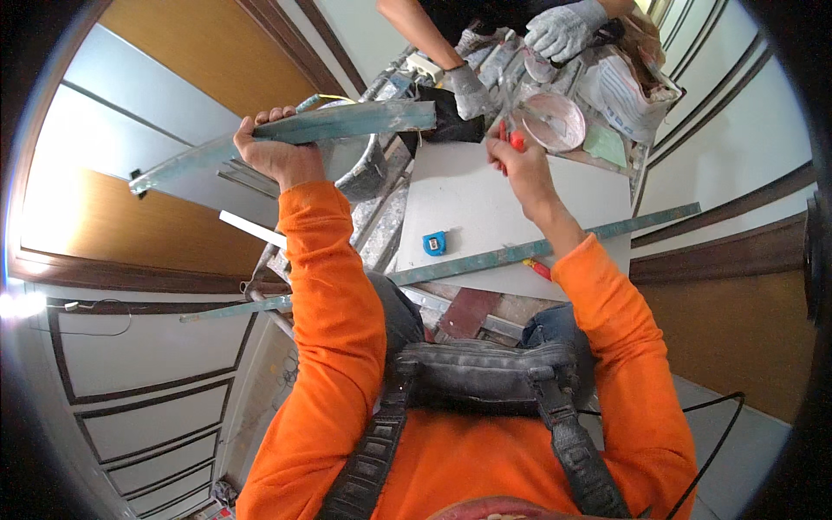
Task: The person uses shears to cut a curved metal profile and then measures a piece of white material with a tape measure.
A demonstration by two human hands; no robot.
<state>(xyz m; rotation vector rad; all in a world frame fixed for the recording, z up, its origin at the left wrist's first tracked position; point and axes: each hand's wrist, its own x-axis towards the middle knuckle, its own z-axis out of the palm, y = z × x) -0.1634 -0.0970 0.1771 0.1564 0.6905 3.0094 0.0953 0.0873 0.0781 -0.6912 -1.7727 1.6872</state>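
My left hand [284, 160] is raised at the far left, its fingers wrapped around a long, worn, greenish metal bar [355, 122]. The bar lies roughly level across the view, its right end near the co-worker. Over a white board [563, 204], my right hand [530, 178] is closed on a small red tool [517, 140] whose exact kind I cannot make out. A blue tape measure [435, 243] rests on the board. Nearer to me, a second long greenish bar [503, 257] crosses the board, with a red-and-yellow handled tool [539, 269] beside it, below my right forearm.
Across from me, a co-worker's gloved hands [562, 30] are over a cluttered platform. A bowl with pinkish paste [555, 121], a white sack [626, 87] and a black bag [451, 117] stand there. A bucket [364, 173] is right of my left forearm. Panelled walls flank both sides.
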